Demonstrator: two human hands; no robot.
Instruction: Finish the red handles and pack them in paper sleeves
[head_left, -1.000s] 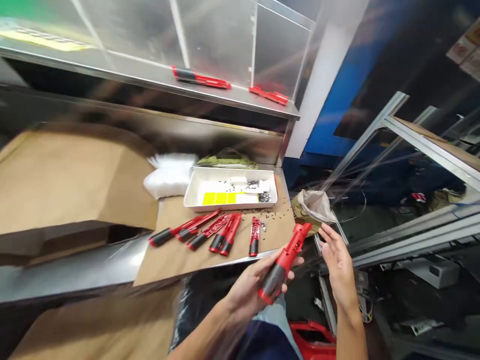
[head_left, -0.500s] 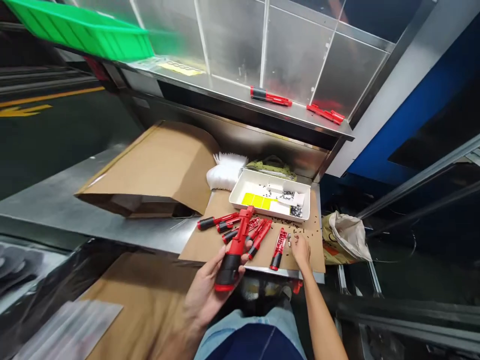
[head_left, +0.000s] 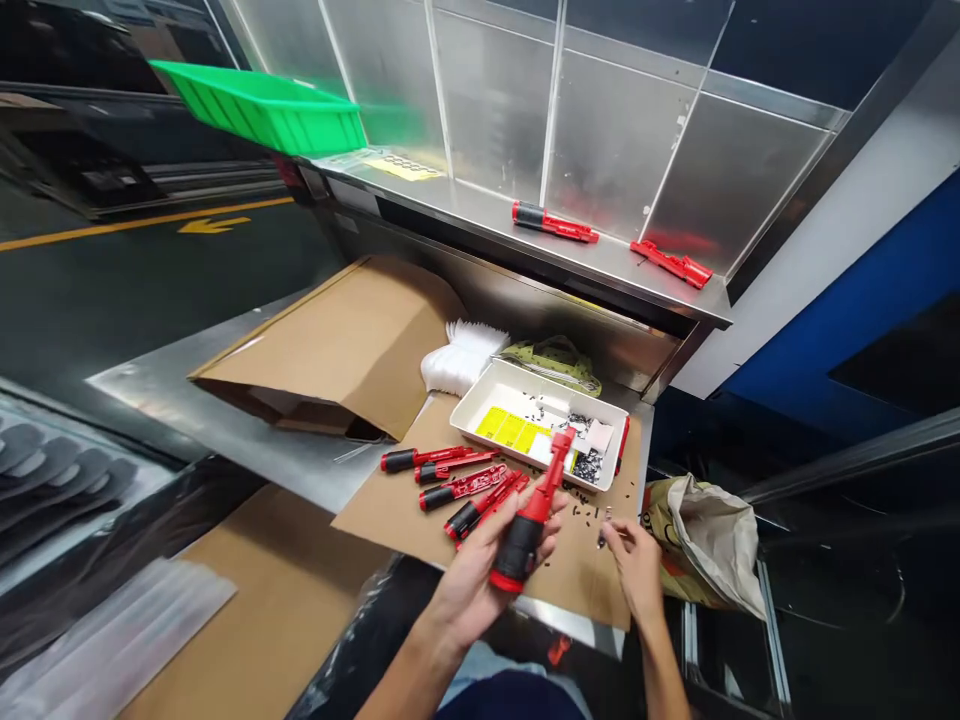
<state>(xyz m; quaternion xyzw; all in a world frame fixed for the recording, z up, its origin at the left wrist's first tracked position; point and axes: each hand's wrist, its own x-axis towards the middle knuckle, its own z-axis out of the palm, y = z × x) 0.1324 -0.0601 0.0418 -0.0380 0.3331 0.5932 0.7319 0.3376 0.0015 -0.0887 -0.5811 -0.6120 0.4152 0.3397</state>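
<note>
A red and black tool body (head_left: 527,530) is in the person's left hand (head_left: 480,590), held up over a brown card sheet (head_left: 390,505) near the front edge of the steel bench (head_left: 240,400). The left fingers curl around the tool body and press it against the palm. The right hand (head_left: 637,570) is just beside it, with its thumb and a finger seeming to pinch a small silver piece (head_left: 602,530). Tiny black bits (head_left: 577,515) lie all over the card around that hand. That small piece could slip from the fingertips and get lost among them. A bump to the card could send the bits over the front edge of the bench. The tip of the tool body is close to a white tray (head_left: 525,378), so a careless swing could knock it and spill what is inside. A row of red and black tools (head_left: 457,490) lies on the card close to the left hand, and a slip could knock those too.
</note>
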